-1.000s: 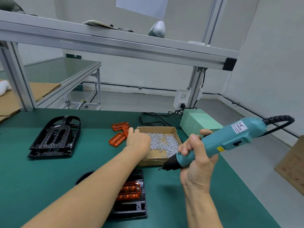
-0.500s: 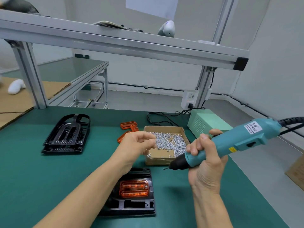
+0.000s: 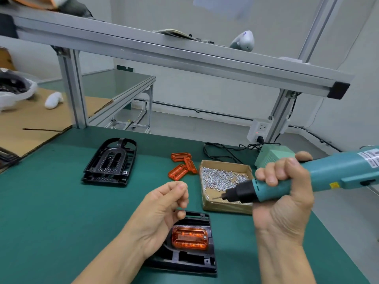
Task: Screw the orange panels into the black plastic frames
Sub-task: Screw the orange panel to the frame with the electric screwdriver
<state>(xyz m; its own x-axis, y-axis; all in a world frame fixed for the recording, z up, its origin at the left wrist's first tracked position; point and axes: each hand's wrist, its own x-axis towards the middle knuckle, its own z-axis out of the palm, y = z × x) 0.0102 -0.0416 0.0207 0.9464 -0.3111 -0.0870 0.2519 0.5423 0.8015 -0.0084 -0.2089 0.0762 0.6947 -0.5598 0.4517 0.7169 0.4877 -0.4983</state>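
Observation:
A black plastic frame (image 3: 190, 261) lies on the green mat near me with an orange panel (image 3: 189, 237) seated in it. My left hand (image 3: 164, 208) hovers above the frame's left side and pinches a small screw (image 3: 185, 189) between thumb and forefinger. My right hand (image 3: 284, 199) grips a teal electric screwdriver (image 3: 320, 177), whose bit points left over the near corner of a cardboard box of screws (image 3: 223, 207). Three loose orange panels (image 3: 181, 167) lie behind the box's left side. A stack of black frames (image 3: 111, 161) sits farther left.
A green power unit (image 3: 272, 153) and black cables (image 3: 221, 149) sit behind the screw box. An aluminium shelf beam (image 3: 164, 52) crosses overhead on posts. Cardboard sheets (image 3: 30, 119) cover the bench to the left. The mat's right edge drops to the floor.
My left hand has drawn back from the screw box toward me, now pinching a screw. The screwdriver stays over the box's near corner. My head has shifted, revealing the frame and panel more fully.

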